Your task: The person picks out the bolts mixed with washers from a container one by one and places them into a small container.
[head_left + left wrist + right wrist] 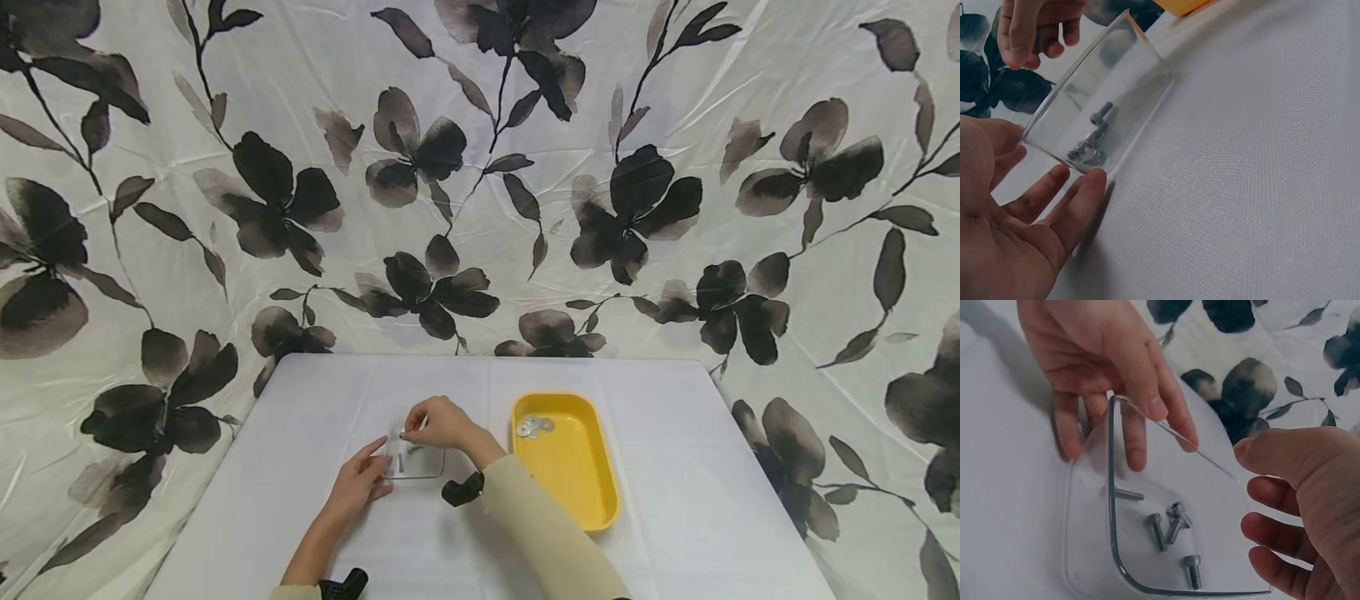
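Note:
A clear plastic container (420, 477) stands on the white table with several socket head bolts (1157, 531) inside. My left hand (358, 483) holds its left side, with fingers (1082, 203) spread along the outer wall and others up at the rim. Above the container is my right hand (444, 423), its fingers bent downward. In the right wrist view, the right hand (1310, 500) has its thumb apart from its fingers, and nothing shows between them. From the left wrist view, the bolts (1091, 147) lie bunched toward the left hand's end.
To the right of the container, a yellow tray (573, 462) holds several flat washers (531, 427) in its far left corner. A floral cloth (427, 208) hangs behind the table (675, 500). My right forearm (547, 525) passes close to the tray's left side.

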A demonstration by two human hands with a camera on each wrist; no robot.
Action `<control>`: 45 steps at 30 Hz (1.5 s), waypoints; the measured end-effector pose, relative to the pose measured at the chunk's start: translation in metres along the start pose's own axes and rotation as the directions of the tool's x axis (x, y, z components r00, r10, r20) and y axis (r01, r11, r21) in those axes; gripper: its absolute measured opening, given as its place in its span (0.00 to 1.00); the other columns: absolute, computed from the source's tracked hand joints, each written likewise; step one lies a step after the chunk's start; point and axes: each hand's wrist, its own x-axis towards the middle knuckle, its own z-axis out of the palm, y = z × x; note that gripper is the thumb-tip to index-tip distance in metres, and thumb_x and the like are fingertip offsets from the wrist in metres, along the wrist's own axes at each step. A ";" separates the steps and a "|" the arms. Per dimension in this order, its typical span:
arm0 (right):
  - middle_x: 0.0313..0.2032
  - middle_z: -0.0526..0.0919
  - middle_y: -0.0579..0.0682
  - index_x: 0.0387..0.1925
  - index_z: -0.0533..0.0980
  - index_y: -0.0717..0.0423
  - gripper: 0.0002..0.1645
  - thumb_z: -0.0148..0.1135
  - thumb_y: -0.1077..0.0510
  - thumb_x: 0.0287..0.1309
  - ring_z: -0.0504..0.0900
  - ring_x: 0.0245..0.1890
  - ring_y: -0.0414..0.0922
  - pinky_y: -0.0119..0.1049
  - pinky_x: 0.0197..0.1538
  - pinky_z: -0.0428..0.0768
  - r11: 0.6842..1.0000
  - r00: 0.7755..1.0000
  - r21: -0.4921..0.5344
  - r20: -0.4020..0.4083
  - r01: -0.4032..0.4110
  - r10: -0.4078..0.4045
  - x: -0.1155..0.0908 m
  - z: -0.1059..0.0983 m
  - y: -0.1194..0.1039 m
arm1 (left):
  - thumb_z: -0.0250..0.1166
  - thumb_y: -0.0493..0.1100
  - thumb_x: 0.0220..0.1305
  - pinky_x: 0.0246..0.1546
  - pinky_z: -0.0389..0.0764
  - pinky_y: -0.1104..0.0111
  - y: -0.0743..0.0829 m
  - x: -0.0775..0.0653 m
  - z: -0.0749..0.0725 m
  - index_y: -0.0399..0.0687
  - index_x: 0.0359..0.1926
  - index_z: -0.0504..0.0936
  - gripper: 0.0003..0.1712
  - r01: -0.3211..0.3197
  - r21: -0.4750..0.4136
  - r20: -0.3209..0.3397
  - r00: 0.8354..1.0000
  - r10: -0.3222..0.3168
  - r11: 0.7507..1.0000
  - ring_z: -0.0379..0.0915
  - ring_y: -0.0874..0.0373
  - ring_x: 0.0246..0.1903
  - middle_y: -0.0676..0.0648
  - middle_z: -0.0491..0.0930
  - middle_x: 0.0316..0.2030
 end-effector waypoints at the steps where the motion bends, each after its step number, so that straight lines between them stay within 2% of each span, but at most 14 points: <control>1: 0.24 0.80 0.34 0.27 0.83 0.48 0.03 0.70 0.57 0.55 0.75 0.25 0.31 0.23 0.28 0.73 1.000 1.000 0.001 -0.002 0.001 -0.001 -0.001 0.000 0.000 | 0.57 0.45 0.72 0.40 0.84 0.64 0.001 0.000 0.000 0.48 0.71 0.63 0.30 0.001 0.003 0.001 1.000 -0.001 1.000 0.76 0.51 0.41 0.35 0.72 0.51; 6: 0.24 0.80 0.33 0.27 0.84 0.49 0.03 0.70 0.58 0.55 0.75 0.24 0.31 0.23 0.28 0.74 1.000 1.000 0.002 -0.018 -0.005 0.005 -0.006 -0.003 0.002 | 0.57 0.44 0.72 0.41 0.84 0.64 0.007 -0.002 0.000 0.45 0.72 0.62 0.30 0.004 0.023 0.004 1.000 -0.004 1.000 0.75 0.51 0.42 0.34 0.72 0.52; 10: 0.23 0.80 0.34 0.27 0.83 0.49 0.03 0.70 0.58 0.55 0.75 0.25 0.32 0.23 0.30 0.74 1.000 1.000 0.006 -0.030 -0.006 0.006 -0.011 -0.007 0.005 | 0.55 0.43 0.73 0.43 0.83 0.61 0.013 -0.003 0.002 0.42 0.72 0.61 0.30 -0.013 0.114 -0.007 1.000 0.014 0.993 0.73 0.46 0.47 0.33 0.70 0.56; 15: 0.24 0.80 0.35 0.27 0.83 0.48 0.03 0.69 0.58 0.56 0.75 0.27 0.33 0.24 0.30 0.74 1.000 0.999 0.011 -0.045 -0.020 0.021 -0.017 -0.017 0.011 | 0.54 0.43 0.73 0.51 0.78 0.53 0.029 -0.003 0.004 0.43 0.71 0.62 0.29 -0.062 0.297 -0.053 0.995 0.082 0.953 0.70 0.41 0.55 0.34 0.67 0.61; 19: 0.24 0.80 0.36 0.28 0.83 0.48 0.03 0.68 0.58 0.56 0.75 0.27 0.35 0.25 0.29 0.75 0.999 0.998 0.021 -0.053 -0.041 0.042 -0.024 -0.028 0.015 | 0.54 0.46 0.73 0.58 0.70 0.45 0.044 -0.005 0.004 0.44 0.71 0.62 0.29 -0.098 0.352 -0.062 0.990 0.128 0.931 0.62 0.37 0.62 0.35 0.65 0.64; 25: 0.26 0.80 0.36 0.30 0.84 0.51 0.02 0.67 0.58 0.57 0.76 0.28 0.37 0.26 0.32 0.77 0.998 0.996 0.015 -0.065 -0.067 0.068 -0.038 -0.047 0.023 | 0.55 0.47 0.72 0.61 0.67 0.45 0.061 -0.008 0.009 0.45 0.70 0.63 0.29 -0.144 0.339 -0.044 0.985 0.169 0.930 0.60 0.37 0.64 0.36 0.64 0.66; 31: 0.27 0.81 0.36 0.33 0.84 0.50 0.02 0.68 0.57 0.58 0.76 0.28 0.40 0.28 0.32 0.77 0.995 0.993 0.004 -0.062 -0.098 0.099 -0.051 -0.058 0.031 | 0.56 0.44 0.72 0.58 0.73 0.49 0.070 -0.011 0.018 0.46 0.69 0.66 0.27 -0.186 0.303 -0.030 0.979 0.204 0.935 0.64 0.39 0.61 0.38 0.66 0.64; 39: 0.28 0.80 0.38 0.33 0.83 0.51 0.03 0.68 0.57 0.58 0.75 0.29 0.39 0.28 0.34 0.78 0.992 0.990 -0.055 -0.088 -0.115 0.110 -0.068 -0.070 0.042 | 0.57 0.42 0.71 0.54 0.77 0.53 0.079 -0.014 0.042 0.44 0.66 0.69 0.25 -0.244 0.265 0.031 0.969 0.244 0.933 0.69 0.42 0.58 0.37 0.69 0.62; 45: 0.28 0.80 0.38 0.34 0.83 0.52 0.03 0.67 0.57 0.59 0.75 0.28 0.39 0.29 0.33 0.79 0.991 0.987 -0.043 -0.100 -0.129 0.125 -0.081 -0.077 0.049 | 0.58 0.41 0.70 0.51 0.76 0.55 0.079 -0.013 0.058 0.46 0.64 0.72 0.23 -0.250 0.262 0.089 0.968 0.235 0.932 0.70 0.45 0.54 0.41 0.73 0.58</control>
